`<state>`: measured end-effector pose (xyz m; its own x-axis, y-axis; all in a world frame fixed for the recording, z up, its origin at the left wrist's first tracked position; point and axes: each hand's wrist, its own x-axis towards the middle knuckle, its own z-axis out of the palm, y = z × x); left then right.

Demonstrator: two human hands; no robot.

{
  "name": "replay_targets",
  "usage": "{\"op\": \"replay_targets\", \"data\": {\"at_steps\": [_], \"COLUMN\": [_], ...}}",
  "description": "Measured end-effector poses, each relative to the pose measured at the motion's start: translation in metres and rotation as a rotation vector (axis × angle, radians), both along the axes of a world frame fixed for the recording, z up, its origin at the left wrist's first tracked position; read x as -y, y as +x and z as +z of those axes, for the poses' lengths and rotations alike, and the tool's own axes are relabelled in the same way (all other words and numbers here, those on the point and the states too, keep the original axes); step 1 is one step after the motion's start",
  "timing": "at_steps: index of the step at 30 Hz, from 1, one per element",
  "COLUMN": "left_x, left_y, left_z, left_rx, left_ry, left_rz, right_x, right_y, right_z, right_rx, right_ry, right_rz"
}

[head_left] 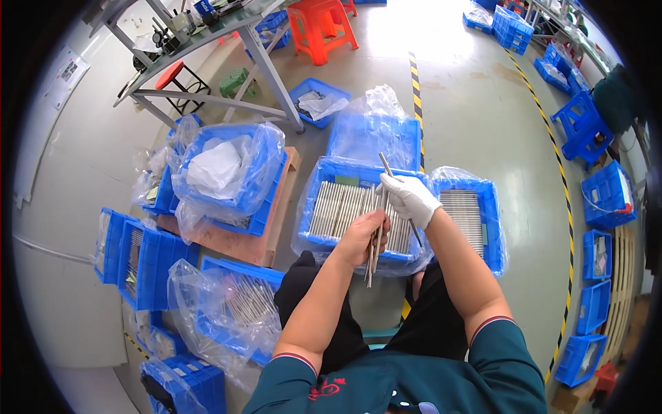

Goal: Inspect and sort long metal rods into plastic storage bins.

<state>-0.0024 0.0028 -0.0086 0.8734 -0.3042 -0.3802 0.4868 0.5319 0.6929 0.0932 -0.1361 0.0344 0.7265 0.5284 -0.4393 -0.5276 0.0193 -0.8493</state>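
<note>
My bare left hand (360,238) is closed around a bundle of thin metal rods (372,268), whose lower ends stick out below the fist. My right hand (410,199), in a white glove, grips a single metal rod (385,163) slanting down to the right. Both hands are close together above a blue crate (336,169) lined with clear plastic. Inside that crate, rows of metal rods (331,210) lie side by side, with a green piece at the far end. To its right, another lined blue crate (491,207) holds more rods (460,217).
Left of my legs a plastic-wrapped crate holds loose rods (248,300). Beyond it, stacked blue crates (265,200) rest on a wooden pallet (293,162). A workbench (227,26), a red stool (321,31) and yellow-black floor tape (416,90) lie farther off. Several blue bins (593,303) line the right.
</note>
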Motion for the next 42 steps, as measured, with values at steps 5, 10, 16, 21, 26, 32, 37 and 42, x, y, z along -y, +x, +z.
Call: {"op": "replay_targets", "data": {"at_steps": [5,10,16,21,26,32,37,42], "left_x": [0.014,0.025,-0.002,-0.004,-0.005,-0.011,-0.027,-0.027], "left_y": [-0.002,-0.009,-0.007,0.003,-0.005,0.000,0.009,0.011], "left_z": [0.002,0.008,0.008,0.007,0.004,0.000,0.007,0.002], "left_rx": [-0.029,-0.062,0.078,0.116,0.173,0.074,0.100,0.132], "left_ry": [0.046,0.000,-0.134,-0.241,-0.254,-0.167,-0.184,-0.261], "left_rz": [-0.009,-0.158,-0.005,0.000,-0.022,0.231,0.585,0.602], "right_x": [-0.006,0.027,0.042,0.011,-0.018,-0.013,-0.006,-0.015], "right_y": [0.013,0.080,0.055,0.009,-0.012,0.000,-0.027,-0.044], "right_z": [-0.031,-0.072,-0.019,-0.006,-0.002,-0.019,0.010,0.018], "right_rx": [0.196,0.027,0.009,-0.005,0.561,0.861,0.356,0.482], "right_ry": [-0.122,0.180,0.206,-0.007,-0.584,-0.674,-0.279,-0.288], "right_rz": [-0.186,-0.687,-0.585,-0.099,0.080,0.183,0.189,0.286]}}
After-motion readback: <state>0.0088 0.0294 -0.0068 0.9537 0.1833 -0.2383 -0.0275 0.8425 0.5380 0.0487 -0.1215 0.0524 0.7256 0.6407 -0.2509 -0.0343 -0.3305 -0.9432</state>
